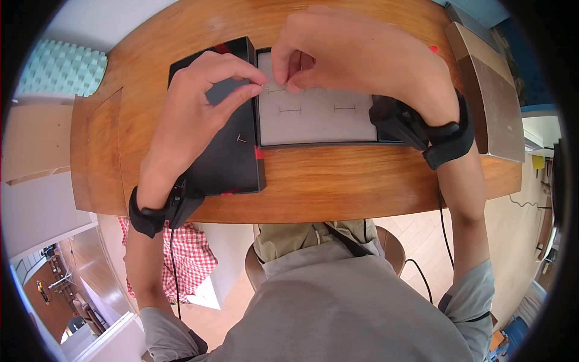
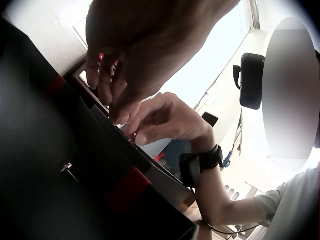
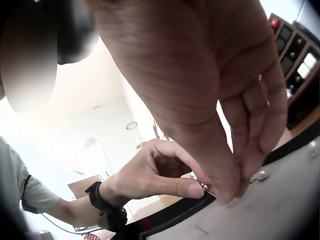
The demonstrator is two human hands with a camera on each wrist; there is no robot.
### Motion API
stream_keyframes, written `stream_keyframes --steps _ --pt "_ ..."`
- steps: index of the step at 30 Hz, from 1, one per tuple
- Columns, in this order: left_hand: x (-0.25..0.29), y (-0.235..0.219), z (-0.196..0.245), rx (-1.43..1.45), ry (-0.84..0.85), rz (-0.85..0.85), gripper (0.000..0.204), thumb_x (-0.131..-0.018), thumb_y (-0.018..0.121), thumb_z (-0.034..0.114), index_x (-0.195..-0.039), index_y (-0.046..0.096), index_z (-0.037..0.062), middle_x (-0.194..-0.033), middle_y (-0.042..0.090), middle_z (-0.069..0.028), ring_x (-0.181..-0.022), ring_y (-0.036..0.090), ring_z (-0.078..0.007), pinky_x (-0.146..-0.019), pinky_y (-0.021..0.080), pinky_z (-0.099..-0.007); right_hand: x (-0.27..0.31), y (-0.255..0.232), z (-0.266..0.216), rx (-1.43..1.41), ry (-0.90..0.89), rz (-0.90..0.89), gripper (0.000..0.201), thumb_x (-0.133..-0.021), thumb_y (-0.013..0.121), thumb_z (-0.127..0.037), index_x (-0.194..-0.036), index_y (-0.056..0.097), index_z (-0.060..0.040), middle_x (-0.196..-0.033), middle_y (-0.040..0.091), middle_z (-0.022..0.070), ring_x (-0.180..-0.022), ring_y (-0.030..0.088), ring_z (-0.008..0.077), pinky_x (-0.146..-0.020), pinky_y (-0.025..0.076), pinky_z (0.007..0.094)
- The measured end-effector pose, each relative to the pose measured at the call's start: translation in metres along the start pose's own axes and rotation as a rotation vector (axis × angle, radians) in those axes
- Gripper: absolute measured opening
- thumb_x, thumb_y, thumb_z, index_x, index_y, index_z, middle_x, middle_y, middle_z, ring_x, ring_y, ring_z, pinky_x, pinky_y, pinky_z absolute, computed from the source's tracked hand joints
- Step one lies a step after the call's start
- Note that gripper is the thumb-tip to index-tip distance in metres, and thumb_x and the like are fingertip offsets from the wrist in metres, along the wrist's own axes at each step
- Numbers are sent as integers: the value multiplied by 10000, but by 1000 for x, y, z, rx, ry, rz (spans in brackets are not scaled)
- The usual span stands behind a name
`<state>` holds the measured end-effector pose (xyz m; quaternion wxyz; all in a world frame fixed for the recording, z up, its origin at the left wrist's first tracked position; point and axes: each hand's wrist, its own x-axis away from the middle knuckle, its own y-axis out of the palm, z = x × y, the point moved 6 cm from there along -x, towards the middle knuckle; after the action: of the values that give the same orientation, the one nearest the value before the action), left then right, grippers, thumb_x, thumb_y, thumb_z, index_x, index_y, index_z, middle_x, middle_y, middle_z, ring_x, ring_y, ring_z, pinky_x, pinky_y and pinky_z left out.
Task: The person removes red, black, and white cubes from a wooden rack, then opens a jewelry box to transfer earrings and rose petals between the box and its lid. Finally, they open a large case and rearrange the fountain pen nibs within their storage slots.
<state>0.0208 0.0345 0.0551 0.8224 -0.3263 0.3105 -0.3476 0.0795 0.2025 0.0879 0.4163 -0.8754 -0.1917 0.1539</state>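
Observation:
My left hand pinches a small gold-coloured stud between thumb and forefinger. Right beside it, my right hand has its thumb and forefinger pressed together at the stud's thin end. Both hands hover over the left edge of a shallow black box with a pale grey slotted insert. Small pearl-like pieces sit on that insert behind the right fingertips. Left of it lies a black lid with red tabs, and a small metal pin with a head rests on top.
A brown cardboard box stands at the table's right side. Beyond the insert, a dark compartment case holds small items. A mint-green textured object is at the far left. The wooden table's front edge runs close to the person's lap.

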Motion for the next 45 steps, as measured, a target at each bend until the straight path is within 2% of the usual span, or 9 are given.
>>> stream_keyframes --steps 7,11,13,15,21,23,32,34,45 --pt "-1 0 1 -28 -1 -12 120 -860 778 54 -972 744 25 -940 734 -55 -950 613 -233 -885 484 -338 0 4 -2 85 10 14 116 -995 594 -204 -1065 620 -115 -1018 610 115 -1019 598 319 -888 477 376" --pt "-1 0 3 -69 23 -4 98 -868 773 67 -959 744 45 -926 723 -37 -954 606 -218 -735 504 -339 -2 3 0 13 42 -48 119 -993 594 -203 -1058 615 -107 -1008 606 117 -1013 597 318 -887 479 379" --pt "-2 -1 4 -68 7 -7 94 -869 772 71 -956 743 52 -923 719 -32 -955 604 -214 -677 504 -340 1 3 -6 73 9 36 128 -988 593 -200 -1039 610 -84 -1004 603 127 -1008 595 322 -888 480 374" --pt "-2 1 4 -104 -20 -57 123 -843 783 32 -961 748 32 -1012 743 -69 -1021 647 -243 -932 484 -339 -3 21 14 101 -125 171 90 -949 595 -150 -996 607 -74 -959 606 124 -972 602 328 -855 481 390" --pt "-4 4 5 -82 61 -35 110 -849 770 51 -952 733 50 -897 706 -51 -912 581 -249 -699 495 -362 0 24 11 162 -306 368 58 -896 592 -100 -935 598 -57 -943 607 141 -966 614 345 -837 485 400" --pt "-5 6 5 -97 85 -40 119 -839 769 40 -951 731 49 -900 707 -55 -905 578 -259 -746 489 -366 1 24 10 163 -335 384 59 -894 597 -97 -938 602 -57 -959 611 147 -976 614 349 -843 485 399" --pt "-8 8 8 -136 119 -66 144 -812 770 23 -944 720 51 -904 708 -53 -909 585 -272 -844 475 -380 -5 16 9 170 -221 285 84 -867 627 -99 -929 635 -43 -907 633 164 -918 626 372 -805 497 421" --pt "-8 9 7 -141 130 -71 142 -810 772 25 -941 722 52 -912 707 -52 -914 589 -275 -846 477 -381 0 8 -1 88 -56 78 144 -989 591 -203 -1031 603 -65 -993 600 139 -987 595 330 -880 484 373" --pt "-6 5 1 -180 72 -100 139 -857 778 56 -993 768 32 -1018 669 -53 -1013 632 -242 -929 466 -331 -3 15 9 110 37 87 164 -993 579 -207 -1018 633 -54 -1000 619 152 -999 607 344 -890 488 395"
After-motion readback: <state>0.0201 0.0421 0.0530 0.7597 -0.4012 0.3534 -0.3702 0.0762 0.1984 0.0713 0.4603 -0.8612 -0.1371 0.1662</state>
